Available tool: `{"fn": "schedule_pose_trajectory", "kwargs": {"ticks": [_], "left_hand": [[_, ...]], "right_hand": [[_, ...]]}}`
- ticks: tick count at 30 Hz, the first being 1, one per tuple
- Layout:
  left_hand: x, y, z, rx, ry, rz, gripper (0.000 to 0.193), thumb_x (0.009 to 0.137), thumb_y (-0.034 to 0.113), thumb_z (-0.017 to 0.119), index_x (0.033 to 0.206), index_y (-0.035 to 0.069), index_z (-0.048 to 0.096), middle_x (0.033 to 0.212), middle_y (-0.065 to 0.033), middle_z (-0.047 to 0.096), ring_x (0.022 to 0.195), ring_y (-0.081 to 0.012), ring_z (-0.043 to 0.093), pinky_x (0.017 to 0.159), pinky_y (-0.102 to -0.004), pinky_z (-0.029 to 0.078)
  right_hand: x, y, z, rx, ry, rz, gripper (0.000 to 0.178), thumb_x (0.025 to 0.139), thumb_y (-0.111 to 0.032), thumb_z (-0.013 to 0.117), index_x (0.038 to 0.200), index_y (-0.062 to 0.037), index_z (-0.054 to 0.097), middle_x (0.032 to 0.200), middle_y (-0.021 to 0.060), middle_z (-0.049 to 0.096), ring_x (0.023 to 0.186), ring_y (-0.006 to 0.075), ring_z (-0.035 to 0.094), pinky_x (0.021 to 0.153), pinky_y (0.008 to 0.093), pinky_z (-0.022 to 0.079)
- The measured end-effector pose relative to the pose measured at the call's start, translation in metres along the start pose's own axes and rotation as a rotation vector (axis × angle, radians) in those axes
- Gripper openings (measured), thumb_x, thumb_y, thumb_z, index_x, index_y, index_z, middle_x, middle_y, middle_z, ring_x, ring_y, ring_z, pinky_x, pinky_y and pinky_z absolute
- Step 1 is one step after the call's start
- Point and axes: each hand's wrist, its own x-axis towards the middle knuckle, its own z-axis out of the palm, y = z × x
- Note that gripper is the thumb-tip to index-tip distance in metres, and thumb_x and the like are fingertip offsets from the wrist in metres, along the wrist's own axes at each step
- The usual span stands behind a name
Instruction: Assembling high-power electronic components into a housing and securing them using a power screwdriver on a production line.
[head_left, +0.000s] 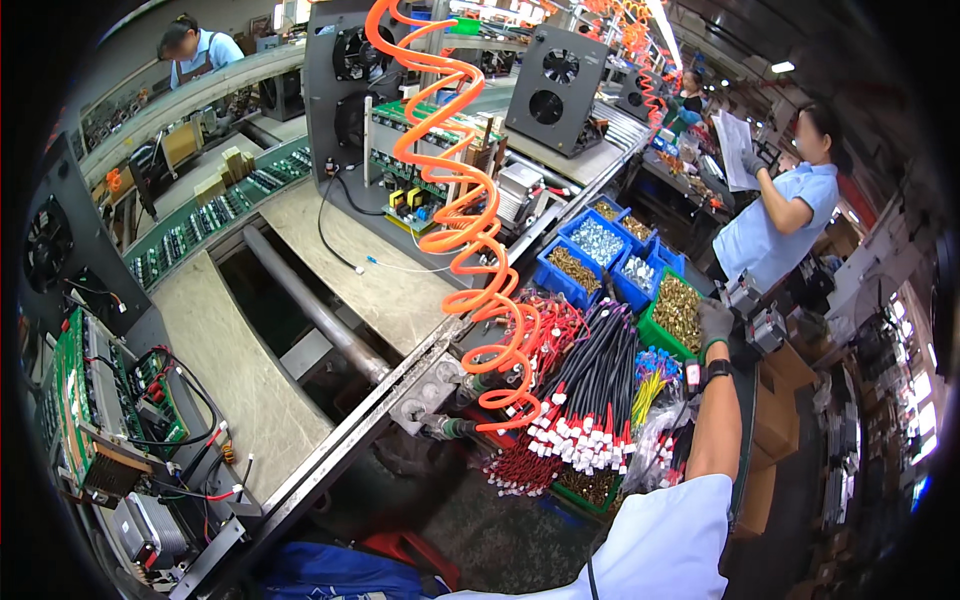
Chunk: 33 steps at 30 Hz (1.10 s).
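Observation:
My right hand (715,321), in a grey glove, reaches to the right edge of a green bin (652,330) filled with brass-coloured screws (678,308). Its fingers are too small and partly hidden to show whether they hold anything. A dark band circles that wrist. Left of the forearm lies a bundle of black cables (602,350) with white connectors (575,437). Yellow and blue wires (652,385) lie between it and the arm. My left hand is out of view.
Blue bins (566,285) of small hardware stand behind the green one. An orange coiled air hose (480,240) hangs before the conveyor. Fan panels (556,90) and circuit boards (72,390) stand along it. A person (775,215) holding papers stands at the right; another (200,50) is far left.

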Motion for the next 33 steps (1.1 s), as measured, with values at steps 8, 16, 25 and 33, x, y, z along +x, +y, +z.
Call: {"fn": "schedule_pose_trajectory", "kwargs": {"ticks": [8, 16, 25, 33], "left_hand": [[0.004, -0.001, 0.009, -0.012, -0.011, 0.005, 0.062, 0.112, 0.043, 0.035, 0.143, -0.007, 0.052, 0.146, -0.0236, 0.054, 0.138, -0.0379, 0.048, 0.116, -0.0489, 0.037], [0.009, -0.001, 0.009, -0.009, -0.02, 0.015, 0.061, 0.111, 0.042, 0.035, 0.144, -0.007, 0.051, 0.148, -0.0228, 0.052, 0.14, -0.0364, 0.046, 0.117, -0.048, 0.036], [0.01, -0.003, 0.008, 0.002, -0.03, 0.018, 0.061, 0.111, 0.042, 0.035, 0.144, -0.006, 0.051, 0.15, -0.0219, 0.051, 0.142, -0.0347, 0.045, 0.118, -0.0471, 0.035], [0.011, -0.003, 0.004, 0.008, -0.029, 0.031, 0.06, 0.111, 0.041, 0.034, 0.145, -0.006, 0.051, 0.152, -0.0212, 0.049, 0.143, -0.0332, 0.043, 0.119, -0.0462, 0.034]], "right_hand": [[-0.016, -0.001, -0.02, 1.092, 0.02, 0.283, 0.018, 0.092, -0.014, 0.064, 0.104, -0.0001, 0.064, 0.104, 0.0119, 0.07, 0.094, 0.026, 0.066, 0.083, 0.0409, 0.063], [-0.041, -0.006, -0.011, 1.15, 0.076, 0.42, 0.034, 0.098, -0.03, 0.063, 0.115, -0.0014, 0.058, 0.114, 0.0133, 0.062, 0.102, 0.0276, 0.061, 0.087, 0.045, 0.06], [-0.032, -0.011, -0.028, 1.013, -0.114, 0.465, 0.023, 0.099, -0.034, 0.068, 0.104, -0.0119, 0.07, 0.076, -0.0014, 0.062, 0.06, 0.0085, 0.053, 0.041, 0.0206, 0.029], [-0.042, -0.025, -0.01, -0.995, 0.002, 0.037, 0.049, 0.074, -0.036, 0.081, 0.092, 0.0083, 0.073, 0.105, 0.0315, 0.072, 0.102, 0.0445, 0.072, 0.086, 0.0479, 0.058]]}}
